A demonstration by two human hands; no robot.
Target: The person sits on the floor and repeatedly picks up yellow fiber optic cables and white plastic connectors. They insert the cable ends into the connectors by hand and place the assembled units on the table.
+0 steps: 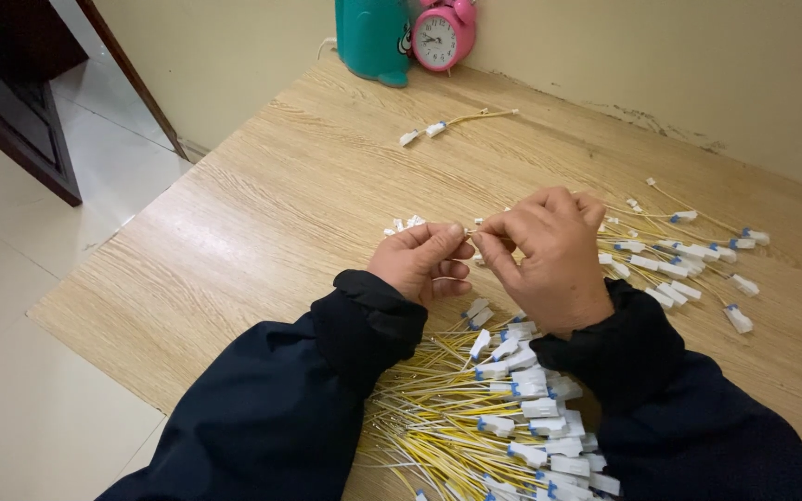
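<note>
My left hand [422, 261] and my right hand [549, 255] meet fingertip to fingertip above a wooden table [262, 223]. Between the pinched fingers they hold a thin yellow wire [469, 232]; its ends are hidden by the fingers. Both arms wear dark sleeves. Below my wrists lies a large pile of yellow wires with white and blue connectors [494, 408]. To the right of my right hand lies a second heap of the same wires [689, 264].
Two wired connectors [447, 125] lie apart at the far side of the table. A few small white connectors [406, 224] sit left of my fingers. A teal container [373, 37] and a pink alarm clock [441, 35] stand against the wall. Tiled floor lies left.
</note>
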